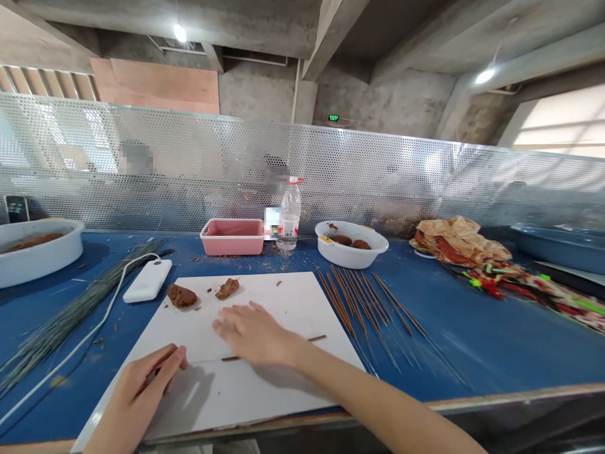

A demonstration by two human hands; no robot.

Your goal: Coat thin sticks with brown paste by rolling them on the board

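My right hand [253,332] lies flat, fingers stretched out, on a thin brown-coated stick [317,338] that rests across the white board [293,302]. The stick's ends show on either side of the palm. My left hand [142,388] rests on the board's near left part with its fingers curled, and I cannot see anything in it. Two lumps of brown paste [182,295] [227,288] sit on the far left of the board.
Several finished coated sticks [363,302] lie right of the board. A bundle of bare thin sticks [61,315], a white power bank [148,280] with cable, a pink tray [231,237], a water bottle [289,217], white bowls [352,244] [38,249] and cloth [456,239] surround it.
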